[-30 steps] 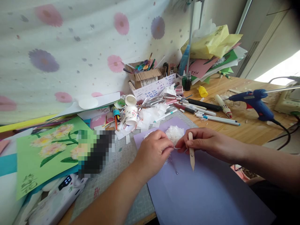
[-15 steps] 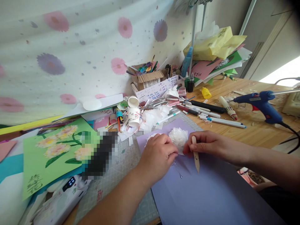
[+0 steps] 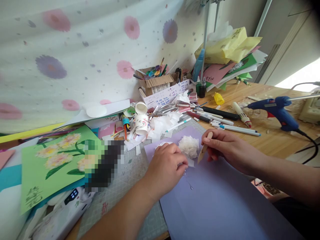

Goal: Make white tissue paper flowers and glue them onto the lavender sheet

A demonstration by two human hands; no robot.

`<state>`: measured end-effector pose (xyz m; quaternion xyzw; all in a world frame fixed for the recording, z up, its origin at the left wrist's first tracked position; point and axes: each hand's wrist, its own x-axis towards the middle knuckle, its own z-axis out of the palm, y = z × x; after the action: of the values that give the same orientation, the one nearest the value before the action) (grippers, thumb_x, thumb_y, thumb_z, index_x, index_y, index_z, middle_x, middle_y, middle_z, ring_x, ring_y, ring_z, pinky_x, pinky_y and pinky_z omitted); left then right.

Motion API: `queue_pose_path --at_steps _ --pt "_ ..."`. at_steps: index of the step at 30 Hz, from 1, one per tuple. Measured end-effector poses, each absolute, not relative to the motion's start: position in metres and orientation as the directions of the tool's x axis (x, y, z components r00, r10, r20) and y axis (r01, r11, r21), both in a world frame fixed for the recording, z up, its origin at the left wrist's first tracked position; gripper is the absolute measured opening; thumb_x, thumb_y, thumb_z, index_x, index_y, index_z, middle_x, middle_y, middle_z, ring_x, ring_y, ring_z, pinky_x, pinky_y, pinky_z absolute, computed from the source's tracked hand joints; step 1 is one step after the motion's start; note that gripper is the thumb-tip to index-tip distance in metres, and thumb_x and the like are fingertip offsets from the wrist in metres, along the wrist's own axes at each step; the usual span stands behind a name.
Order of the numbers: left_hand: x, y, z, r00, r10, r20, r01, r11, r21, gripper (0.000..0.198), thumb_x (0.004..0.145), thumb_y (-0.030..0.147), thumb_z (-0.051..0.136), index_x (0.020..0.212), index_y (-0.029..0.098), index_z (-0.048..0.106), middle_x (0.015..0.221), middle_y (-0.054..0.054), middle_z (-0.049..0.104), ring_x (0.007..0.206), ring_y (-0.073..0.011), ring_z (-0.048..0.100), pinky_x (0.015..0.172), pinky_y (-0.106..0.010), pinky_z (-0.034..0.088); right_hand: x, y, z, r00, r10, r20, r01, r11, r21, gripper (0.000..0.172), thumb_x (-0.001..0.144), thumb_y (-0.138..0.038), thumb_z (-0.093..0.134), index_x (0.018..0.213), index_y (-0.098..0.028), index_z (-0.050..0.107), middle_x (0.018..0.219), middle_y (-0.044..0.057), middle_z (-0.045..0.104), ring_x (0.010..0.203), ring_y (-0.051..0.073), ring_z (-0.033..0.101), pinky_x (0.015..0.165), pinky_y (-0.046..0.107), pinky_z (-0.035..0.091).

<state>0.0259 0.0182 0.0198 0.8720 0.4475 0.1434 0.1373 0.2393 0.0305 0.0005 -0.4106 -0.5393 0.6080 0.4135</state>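
My right hand [image 3: 221,146] grips a flat wooden stick [image 3: 202,150], its pointed end slanting down beside a white ruffled tissue-paper flower [image 3: 189,146]. That flower lies on a sheet of purple paper [image 3: 215,203]. Curled low over the sheet, my left hand [image 3: 170,161] has its fingers pressed together left of the flower; what they pinch is hidden. A small white paper piece [image 3: 190,162] pokes out by its fingertips. Behind the knuckles a second white flower [image 3: 163,144] is mostly covered. A glossy clear streak [image 3: 189,182] marks the purple paper below the left fingers.
A cutting mat [image 3: 132,166] lies under the purple sheet. Left are a green flower picture [image 3: 57,156] and a phone [image 3: 67,213]. Paper cups [image 3: 141,124], tissue scraps [image 3: 163,123] and pens [image 3: 235,128] crowd the back. A blue glue gun [image 3: 277,108] stands right.
My right hand has lifted and moved away from the left fingers, and the wooden stick now tilts with its point toward the flower. The left hand stays nearly in place.
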Motion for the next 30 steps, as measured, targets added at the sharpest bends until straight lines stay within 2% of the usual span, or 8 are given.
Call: queue_pose_path --at_steps 10,18,30 --pt "0.025 0.018 0.02 0.545 0.834 0.089 0.755 -0.534 0.381 0.01 0.073 0.013 0.067 0.072 0.023 0.07 0.08 0.001 0.06 0.084 -0.0171 0.053 0.076 -0.033 0.039 0.233 0.028 -0.001 -0.308 0.951 -0.025 0.02 -0.019 -1.0 0.036 0.084 -0.051 0.056 0.072 -0.018 0.049 0.063 -0.003 0.054 0.051 0.008 0.049 0.051 0.022 0.04" --pt "0.025 0.018 0.017 0.53 0.844 0.083 0.762 -0.517 0.39 0.011 0.074 0.014 0.067 0.072 0.024 0.07 0.081 0.001 0.06 0.083 -0.0181 0.054 0.076 -0.034 0.04 0.233 0.029 -0.004 -0.324 0.944 -0.064 0.071 -0.043 -0.997 0.038 0.084 -0.054 0.054 0.073 -0.018 0.049 0.064 -0.001 0.055 0.052 0.01 0.05 0.051 0.023 0.039" --pt "0.022 0.025 0.02 0.56 0.827 0.052 0.757 -0.536 0.373 0.01 0.078 0.016 0.063 0.073 0.022 0.069 0.081 0.0 0.061 0.084 -0.019 0.054 0.076 -0.034 0.039 0.226 0.027 -0.002 -0.367 0.93 -0.023 0.064 0.0 -0.998 0.034 0.087 -0.049 0.052 0.075 -0.018 0.047 0.066 -0.002 0.055 0.051 0.009 0.051 0.051 0.023 0.039"
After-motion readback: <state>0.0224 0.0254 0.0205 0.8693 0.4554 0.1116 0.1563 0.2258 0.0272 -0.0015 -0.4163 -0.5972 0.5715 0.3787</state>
